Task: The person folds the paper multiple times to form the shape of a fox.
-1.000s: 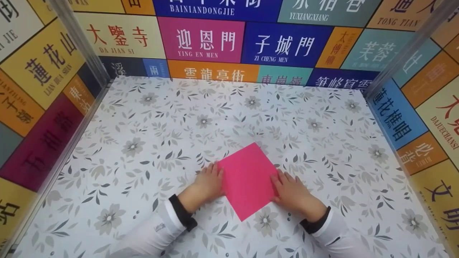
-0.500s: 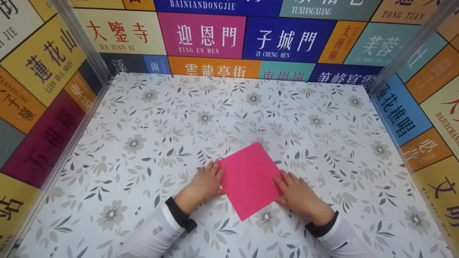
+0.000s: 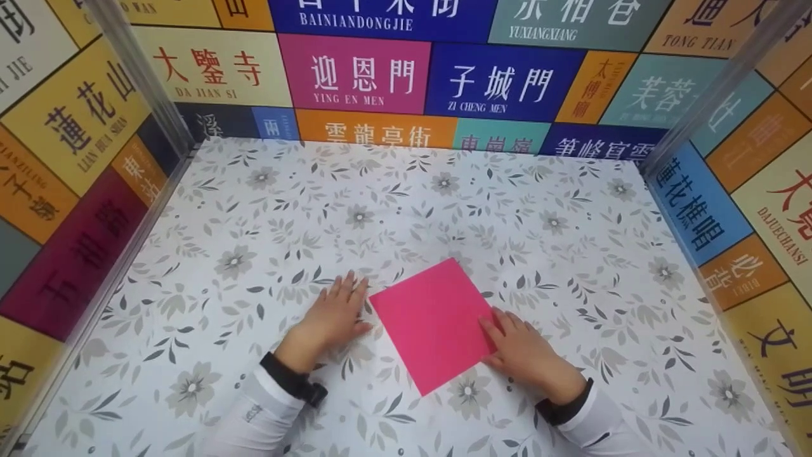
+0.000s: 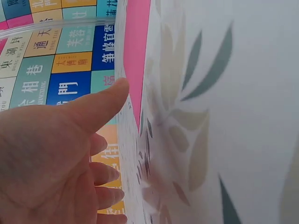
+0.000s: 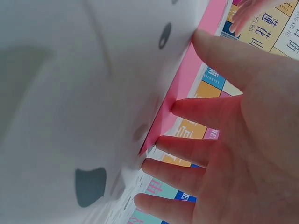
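A square sheet of pink paper [image 3: 428,324] lies flat and turned at an angle on the floral tabletop [image 3: 304,209]. My right hand [image 3: 523,349] rests at its right corner, fingertips touching the paper's edge and fingers spread, as the right wrist view shows with the pink sheet [image 5: 184,77] under the index finger. My left hand [image 3: 330,314] is off the paper, just left of its left corner, with fingers extended. In the left wrist view the thumb of the left hand [image 4: 56,144] points toward the sheet, and nothing is held.
Panels with colourful Chinese place-name signs [image 3: 355,73] stand along the back and both sides of the table. Clear plastic-looking edges [image 3: 149,76] run up the corners. White sleeves [image 3: 254,416] with black wrist bands [image 3: 285,377] cover the forearms.
My left hand has let go of the paper's left edge and moved left, away from it. The right hand stays at the right corner. The paper has hardly moved.
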A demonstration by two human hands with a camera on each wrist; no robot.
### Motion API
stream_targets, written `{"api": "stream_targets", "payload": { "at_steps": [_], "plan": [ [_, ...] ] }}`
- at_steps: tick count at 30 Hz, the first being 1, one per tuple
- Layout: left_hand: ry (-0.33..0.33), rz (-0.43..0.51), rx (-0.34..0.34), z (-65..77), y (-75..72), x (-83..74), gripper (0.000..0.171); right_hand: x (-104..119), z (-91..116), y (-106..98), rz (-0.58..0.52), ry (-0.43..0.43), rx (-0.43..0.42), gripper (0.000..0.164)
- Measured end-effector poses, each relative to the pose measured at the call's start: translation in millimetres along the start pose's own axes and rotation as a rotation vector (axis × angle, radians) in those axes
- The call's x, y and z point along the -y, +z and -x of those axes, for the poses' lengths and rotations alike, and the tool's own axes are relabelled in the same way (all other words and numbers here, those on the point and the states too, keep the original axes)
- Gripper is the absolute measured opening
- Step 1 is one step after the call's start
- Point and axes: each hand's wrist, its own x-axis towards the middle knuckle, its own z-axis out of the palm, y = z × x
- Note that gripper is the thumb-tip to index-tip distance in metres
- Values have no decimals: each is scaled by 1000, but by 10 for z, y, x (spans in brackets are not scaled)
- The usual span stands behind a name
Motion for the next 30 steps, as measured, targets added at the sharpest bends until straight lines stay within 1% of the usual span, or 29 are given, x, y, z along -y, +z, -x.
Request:
{"api": "stream_targets", "payload": {
  "at_steps": [2,4,7,10,14,17,26,30],
  "plan": [
    [-1,23,9,3,4,44,80,-5,0,4,-3,-1,-2,69],
    [-1,30,33,2,29,72,80,-6,1,6,-8,-1,0,69],
    [8,44,53,-3,63,93,78,3,0,-5,-23,7,8,70],
    [14,49,58,-21,80,105,78,20,-18,-17,-25,2,6,70],
    [29,49,69,-47,51,99,77,38,-36,-18,-15,-14,-3,68],
    [46,52,79,-68,40,92,77,45,-33,-11,-16,-7,3,68],
    [100,58,76,-135,85,86,78,54,-30,-8,7,-16,-4,68],
    [94,59,98,-146,81,73,80,49,-29,-28,13,-14,-4,68]
  ]
}}
